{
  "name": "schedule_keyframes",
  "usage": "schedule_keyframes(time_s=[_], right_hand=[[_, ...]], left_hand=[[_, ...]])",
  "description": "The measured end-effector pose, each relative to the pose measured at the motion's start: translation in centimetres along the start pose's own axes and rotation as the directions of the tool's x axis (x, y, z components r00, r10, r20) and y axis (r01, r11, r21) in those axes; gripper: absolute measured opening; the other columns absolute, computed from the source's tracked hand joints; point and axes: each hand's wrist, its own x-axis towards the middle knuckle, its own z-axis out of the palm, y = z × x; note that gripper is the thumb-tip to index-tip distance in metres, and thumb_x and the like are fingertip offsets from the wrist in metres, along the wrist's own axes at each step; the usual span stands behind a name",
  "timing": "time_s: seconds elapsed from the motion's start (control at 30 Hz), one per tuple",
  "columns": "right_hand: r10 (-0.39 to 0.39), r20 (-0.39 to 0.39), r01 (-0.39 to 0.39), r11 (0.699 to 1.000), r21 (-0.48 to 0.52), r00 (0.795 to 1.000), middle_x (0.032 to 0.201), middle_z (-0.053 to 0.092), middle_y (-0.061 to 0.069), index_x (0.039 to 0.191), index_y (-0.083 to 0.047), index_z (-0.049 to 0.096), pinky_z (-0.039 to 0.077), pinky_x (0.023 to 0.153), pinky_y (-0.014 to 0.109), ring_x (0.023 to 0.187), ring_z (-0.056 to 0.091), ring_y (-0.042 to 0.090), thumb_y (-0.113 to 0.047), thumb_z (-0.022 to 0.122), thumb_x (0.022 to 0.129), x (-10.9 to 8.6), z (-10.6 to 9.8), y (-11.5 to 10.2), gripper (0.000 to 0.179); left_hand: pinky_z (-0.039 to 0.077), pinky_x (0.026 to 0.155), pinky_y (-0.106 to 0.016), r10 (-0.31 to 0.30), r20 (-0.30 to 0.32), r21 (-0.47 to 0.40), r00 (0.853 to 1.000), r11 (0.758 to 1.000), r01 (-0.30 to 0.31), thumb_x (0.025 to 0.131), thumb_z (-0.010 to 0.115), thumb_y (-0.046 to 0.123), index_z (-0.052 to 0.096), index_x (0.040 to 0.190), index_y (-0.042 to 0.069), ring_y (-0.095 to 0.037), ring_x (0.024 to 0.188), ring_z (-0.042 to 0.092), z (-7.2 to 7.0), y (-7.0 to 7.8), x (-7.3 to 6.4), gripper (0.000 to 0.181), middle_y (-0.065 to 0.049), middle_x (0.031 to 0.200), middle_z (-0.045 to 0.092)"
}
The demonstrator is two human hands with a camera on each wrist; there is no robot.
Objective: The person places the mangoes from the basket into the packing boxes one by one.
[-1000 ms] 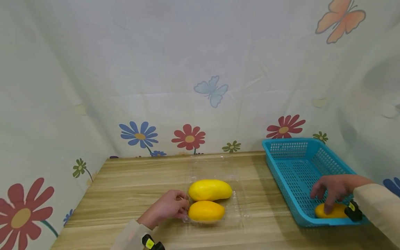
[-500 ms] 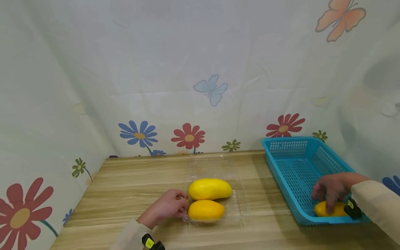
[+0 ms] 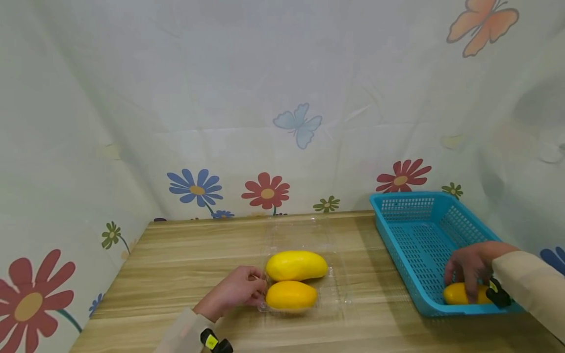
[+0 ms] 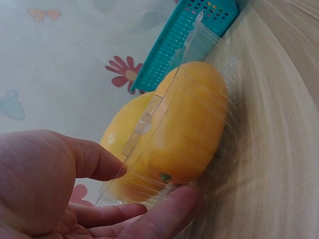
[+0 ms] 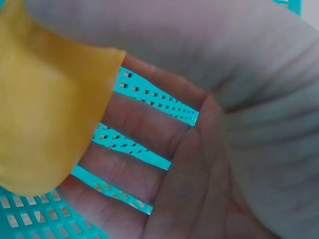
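Observation:
An open clear plastic clamshell box (image 3: pixel 335 294) lies on the table with two yellow mangoes in it: a paler, longer one (image 3: pixel 296 265) behind and a deeper yellow one (image 3: pixel 291 295) in front. My left hand (image 3: pixel 238 291) pinches the box's left edge; in the left wrist view the thumb (image 4: pixel 99 162) is at the rim and a finger (image 4: pixel 169 211) lies low against the side. Inside the blue basket (image 3: pixel 397 264), my right hand (image 3: pixel 470 264) grips a third mango (image 3: pixel 455 294). The right wrist view shows thumb and fingers on either side of this mango (image 5: pixel 45 109).
The basket stands at the table's right side, near the patterned cloth wall (image 3: pixel 220 122). The box's raised-edge lid (image 3: pixel 300 233) lies folded back toward the wall. Wood-grain tabletop (image 3: pixel 366 274) shows between box and basket.
My right hand has lowered and its fingers have closed round the mango in the basket. The left hand keeps its place at the box's edge.

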Motion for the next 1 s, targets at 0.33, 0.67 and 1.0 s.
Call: schedule_keyframes(time_s=[0.33, 0.67, 1.0], right_hand=[[0.035, 0.001, -0.035, 0.998, -0.047, 0.999, 0.106, 0.071, 0.008, 0.112, -0.01, 0.066, 0.061, 0.091, 0.051, 0.096, 0.064, 0.021, 0.003, 0.081, 0.077, 1.3, -0.4, 1.1, 0.04], [0.01, -0.028, -0.011, 0.999, -0.033, 1.0, 0.097, 0.071, 0.007, 0.105, -0.007, 0.067, 0.063, 0.084, 0.039, 0.087, 0.066, 0.019, 0.003, 0.079, 0.078, -0.2, 0.5, 0.0, 0.032], [0.058, -0.064, -0.061, 0.998, -0.036, 0.996, 0.099, 0.068, 0.006, 0.106, -0.008, 0.068, 0.061, 0.083, 0.037, 0.086, 0.064, 0.018, -0.004, 0.078, 0.078, -0.1, 0.7, 0.4, 0.03]], left_hand=[[0.063, 0.068, -0.029, -0.023, -0.005, -0.001, 1.0, 1.0, 0.023, 0.096, 0.061, 0.013, 0.061, 0.12, -0.004, -0.017, 0.074, 0.067, 0.0, 0.2, -0.1, 0.03, -0.013, 0.096, 0.069], [0.063, 0.068, -0.028, -0.015, 0.003, -0.008, 1.0, 1.0, 0.015, 0.096, 0.061, 0.013, 0.061, 0.121, -0.005, -0.016, 0.075, 0.067, 0.0, 0.2, -0.2, 0.031, -0.012, 0.095, 0.07], [0.063, 0.068, -0.029, -0.008, 0.001, -0.011, 1.0, 1.0, 0.008, 0.096, 0.061, 0.013, 0.06, 0.122, -0.005, -0.016, 0.074, 0.067, 0.0, 0.1, -0.1, 0.032, -0.012, 0.095, 0.07]])
